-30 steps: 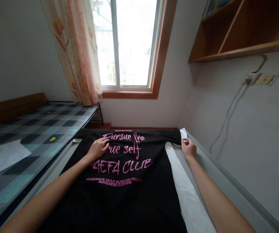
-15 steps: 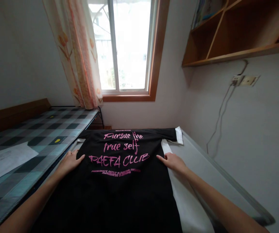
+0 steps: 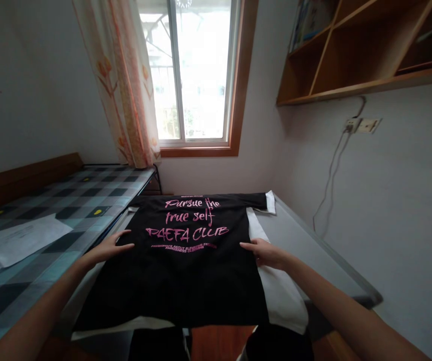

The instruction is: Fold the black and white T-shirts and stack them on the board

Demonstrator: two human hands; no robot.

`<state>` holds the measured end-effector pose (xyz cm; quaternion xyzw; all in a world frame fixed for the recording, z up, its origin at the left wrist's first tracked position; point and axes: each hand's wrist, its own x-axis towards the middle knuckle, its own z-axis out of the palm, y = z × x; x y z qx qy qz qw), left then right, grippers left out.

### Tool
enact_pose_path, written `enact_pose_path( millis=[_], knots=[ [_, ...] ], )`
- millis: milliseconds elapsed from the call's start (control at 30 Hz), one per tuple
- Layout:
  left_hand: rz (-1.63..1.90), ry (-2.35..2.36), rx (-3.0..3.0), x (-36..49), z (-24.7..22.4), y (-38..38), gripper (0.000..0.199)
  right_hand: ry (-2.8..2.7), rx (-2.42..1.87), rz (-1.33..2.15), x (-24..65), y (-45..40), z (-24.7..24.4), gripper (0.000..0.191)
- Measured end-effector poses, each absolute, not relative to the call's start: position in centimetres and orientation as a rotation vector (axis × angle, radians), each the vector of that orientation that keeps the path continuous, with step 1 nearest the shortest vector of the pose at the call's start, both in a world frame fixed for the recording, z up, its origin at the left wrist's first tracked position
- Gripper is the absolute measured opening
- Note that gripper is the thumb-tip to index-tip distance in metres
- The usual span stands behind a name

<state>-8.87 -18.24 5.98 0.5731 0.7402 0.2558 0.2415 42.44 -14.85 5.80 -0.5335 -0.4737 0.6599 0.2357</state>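
Note:
A black T-shirt (image 3: 186,286) with pink lettering and white edges is spread in front of me, printed side up. Its neck end points toward the window and its hem hangs toward me. My left hand (image 3: 113,246) is at the shirt's left side, thumb and forefinger apart over the black cloth. On the opposite side, my right hand (image 3: 266,252) has its fingers curled at the side edge, one digit stretched onto the black cloth. A white part of the shirt (image 3: 281,296) shows beneath my right wrist.
The grey-white table (image 3: 309,245) under the shirt extends right toward the wall. At left is a bed with a checked mattress (image 3: 106,185), with white papers (image 3: 31,238) on it. A wooden shelf (image 3: 313,95) hangs above a socket (image 3: 368,125) and cable. Curtain (image 3: 126,100) and window lie ahead.
The shirt's hem and the floor below have come into view. My left thumb and forefinger are spread wider. My right hand stays at the shirt's right side.

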Motion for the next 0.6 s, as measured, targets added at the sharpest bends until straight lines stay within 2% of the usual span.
enact_pose_path(
  millis=[100, 333, 467, 600],
  knots=[
    [0.713, 1.830, 1.561, -8.3, 7.4, -20.1, 0.080, -1.212, -1.333, 1.816, 42.2, -16.0, 6.6, 0.029],
    [1.043, 1.535, 1.192, -7.6, 10.1, -22.8, 0.073, -1.196, -1.274, 1.431, 45.0, -17.0, 11.1, 0.041],
    [0.920, 1.519, 1.153, -6.8, 8.5, -24.0, 0.072, -1.347, -1.678, 1.384, 48.5, -18.6, 9.3, 0.054],
    [0.795, 1.494, 1.297, -6.5, 7.5, -25.2, 0.069, -1.561, -1.650, 1.529, 50.2, -20.0, 6.7, 0.042]
  ],
)
